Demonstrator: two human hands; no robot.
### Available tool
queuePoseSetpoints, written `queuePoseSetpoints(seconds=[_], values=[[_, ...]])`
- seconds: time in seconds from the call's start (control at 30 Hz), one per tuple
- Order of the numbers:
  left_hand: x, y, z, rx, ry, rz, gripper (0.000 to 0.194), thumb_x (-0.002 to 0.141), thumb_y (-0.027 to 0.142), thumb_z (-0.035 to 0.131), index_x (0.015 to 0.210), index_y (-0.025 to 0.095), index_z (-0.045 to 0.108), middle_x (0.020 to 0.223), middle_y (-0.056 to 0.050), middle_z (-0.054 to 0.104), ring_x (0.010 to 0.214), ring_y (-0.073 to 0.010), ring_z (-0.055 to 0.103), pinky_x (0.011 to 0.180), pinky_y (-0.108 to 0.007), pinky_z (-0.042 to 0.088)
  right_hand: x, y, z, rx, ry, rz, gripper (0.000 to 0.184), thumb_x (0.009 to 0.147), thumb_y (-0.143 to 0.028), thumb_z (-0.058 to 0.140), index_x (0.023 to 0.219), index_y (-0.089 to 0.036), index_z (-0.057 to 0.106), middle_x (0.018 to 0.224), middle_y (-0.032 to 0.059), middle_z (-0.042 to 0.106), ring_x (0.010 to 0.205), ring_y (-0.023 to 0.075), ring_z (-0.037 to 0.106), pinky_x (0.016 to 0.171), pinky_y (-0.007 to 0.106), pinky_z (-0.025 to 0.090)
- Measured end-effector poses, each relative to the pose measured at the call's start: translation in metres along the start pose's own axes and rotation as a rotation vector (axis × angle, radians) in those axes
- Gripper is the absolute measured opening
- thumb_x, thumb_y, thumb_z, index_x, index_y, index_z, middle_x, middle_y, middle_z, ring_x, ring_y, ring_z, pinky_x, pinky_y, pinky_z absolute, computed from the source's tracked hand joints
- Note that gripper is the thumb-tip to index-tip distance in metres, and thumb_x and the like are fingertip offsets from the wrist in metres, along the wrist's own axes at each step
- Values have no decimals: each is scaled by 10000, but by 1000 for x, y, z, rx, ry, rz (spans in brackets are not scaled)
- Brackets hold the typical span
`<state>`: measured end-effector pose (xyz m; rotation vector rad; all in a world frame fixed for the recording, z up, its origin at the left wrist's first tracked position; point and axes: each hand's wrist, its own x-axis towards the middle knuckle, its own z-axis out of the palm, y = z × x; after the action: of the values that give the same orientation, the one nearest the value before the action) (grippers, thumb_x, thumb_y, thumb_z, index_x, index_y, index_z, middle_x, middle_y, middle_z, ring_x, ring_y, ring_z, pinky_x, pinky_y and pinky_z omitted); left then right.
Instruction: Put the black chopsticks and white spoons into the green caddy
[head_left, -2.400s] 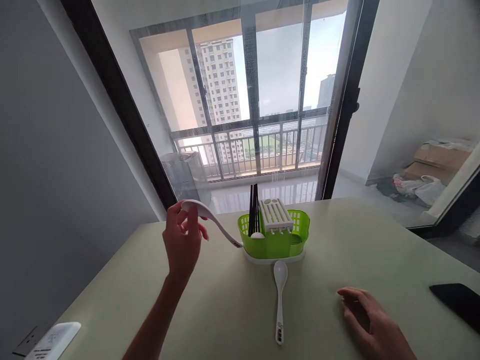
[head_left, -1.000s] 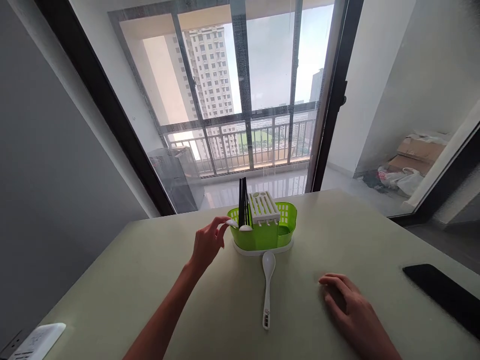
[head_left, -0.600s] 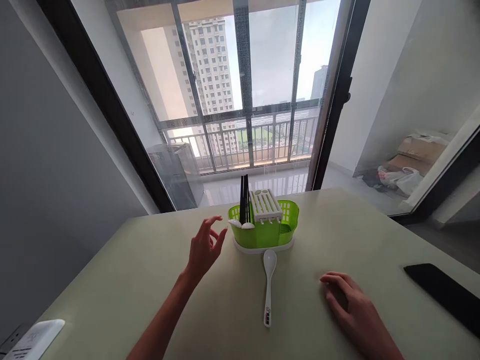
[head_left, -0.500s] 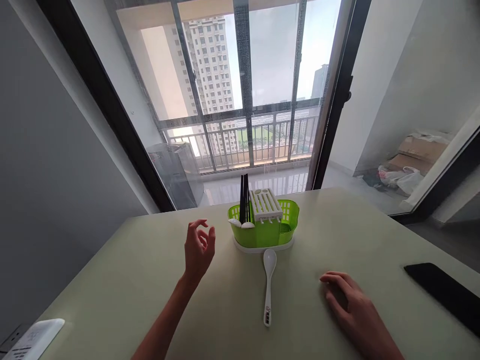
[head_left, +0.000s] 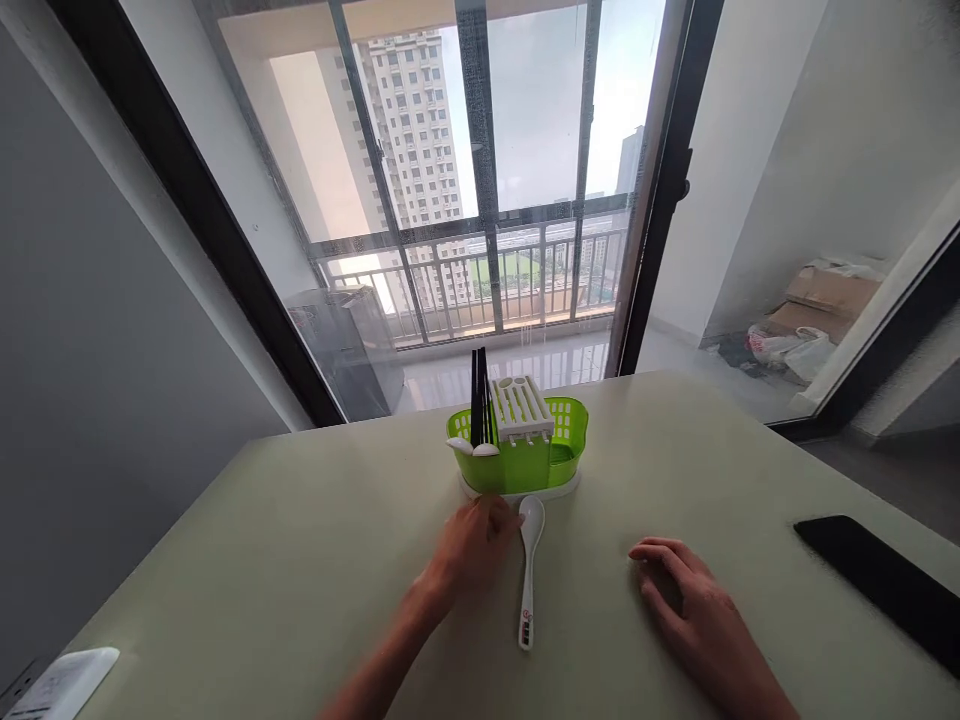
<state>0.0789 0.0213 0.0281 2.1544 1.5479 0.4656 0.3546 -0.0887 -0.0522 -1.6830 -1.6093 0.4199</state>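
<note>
A white spoon lies on the table, bowl away from me and handle toward me. My left hand, slightly blurred, is just left of its bowl. The fingers are loosely curled and apart, with the tips close to the bowl's edge; whether they touch it I cannot tell. Behind stands a green basket on a white base, holding black chopsticks and white spoons at its left and a white slotted rack on top. My right hand rests on the table at the right, open, holding nothing.
A black flat object lies on the table at the right. A white object is at the near left corner. Beyond the far edge are a glass door, a balcony railing, and a cardboard box with bags.
My left hand has moved right and down from beside the basket to the spoon's bowl. My right hand stays in place on the table. The view has shifted slightly.
</note>
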Motion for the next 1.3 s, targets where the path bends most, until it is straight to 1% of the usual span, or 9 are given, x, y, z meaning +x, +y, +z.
queuePoseSetpoints(seconds=[0.17, 0.37, 0.5, 0.73, 0.87, 0.97, 1.07, 1.17, 1.3], values=[[8, 25, 11, 162, -113, 8, 386, 834, 534, 648, 1035, 204, 645, 955, -72, 749, 809, -249, 686, 658, -320, 458, 2, -2, 1, 1, 10, -4, 248, 941, -355, 443, 1046, -262, 648, 1202, 68, 648, 1063, 222, 669, 918, 355, 545], [13, 49, 22, 359, -146, -4, 428, 889, 398, 593, 1233, 144, 597, 1222, -196, 694, 1094, -381, 676, 861, -450, 524, 2, -2, 2, 17, 2, -3, 233, 941, -359, 455, 1033, -267, 648, 1204, 61, 647, 1068, 220, 658, 914, 348, 542], [11, 53, 22, 355, -167, 23, 312, 920, 311, 555, 1182, 156, 621, 1181, -177, 712, 1060, -370, 697, 857, -454, 526, 1, 0, 2, 16, 11, -7, 232, 925, -345, 470, 1031, -262, 658, 1207, 68, 652, 1062, 225, 660, 905, 346, 544], [-9, 35, 5, 239, -144, 76, 209, 966, 330, 513, 961, 226, 694, 1010, -95, 757, 911, -283, 721, 741, -351, 504, 0, 3, 2, 14, -4, -16, 246, 918, -349, 470, 1023, -250, 669, 1211, 84, 655, 1067, 237, 668, 931, 371, 540], [-26, 30, -26, 65, -101, 103, 237, 944, 363, 548, 1066, 239, 708, 906, -52, 753, 752, -213, 685, 688, -304, 488, 0, 3, 4, 7, -2, -19, 247, 914, -362, 467, 1006, -251, 668, 1199, 84, 657, 1054, 240, 673, 911, 371, 545], [-41, 32, -63, -179, -118, 120, 332, 978, 453, 498, 1166, 240, 671, 866, -22, 723, 600, -149, 628, 598, -269, 482, -1, 5, 5, 11, -7, -17, 252, 916, -374, 467, 1013, -254, 667, 1197, 76, 653, 1039, 229, 677, 888, 351, 551], [-53, 35, -104, -418, -123, 105, 402, 974, 567, 483, 1125, 236, 652, 815, -9, 689, 584, -140, 624, 528, -249, 481, -1, 6, 5, 13, -14, -12, 259, 923, -378, 462, 1031, -257, 664, 1213, 75, 642, 1053, 226, 673, 886, 348, 551], [-56, 34, -141, -467, 42, 108, 387, 954, 582, 532, 1079, 234, 645, 749, 0, 685, 580, -155, 654, 565, -279, 528, -2, 6, 5, 13, -18, -9, 256, 920, -373, 464, 1037, -260, 661, 1228, 76, 637, 1069, 229, 667, 914, 364, 543], [-48, 34, -174, -462, 379, 151, 359, 925, 563, 601, 1047, 228, 635, 766, -12, 732, 633, -199, 725, 685, -359, 602, -2, 3, 4, 22, -11, -1, 249, 911, -376, 474, 1016, -260, 668, 1205, 75, 650, 1047, 231, 673, 889, 361, 554]])
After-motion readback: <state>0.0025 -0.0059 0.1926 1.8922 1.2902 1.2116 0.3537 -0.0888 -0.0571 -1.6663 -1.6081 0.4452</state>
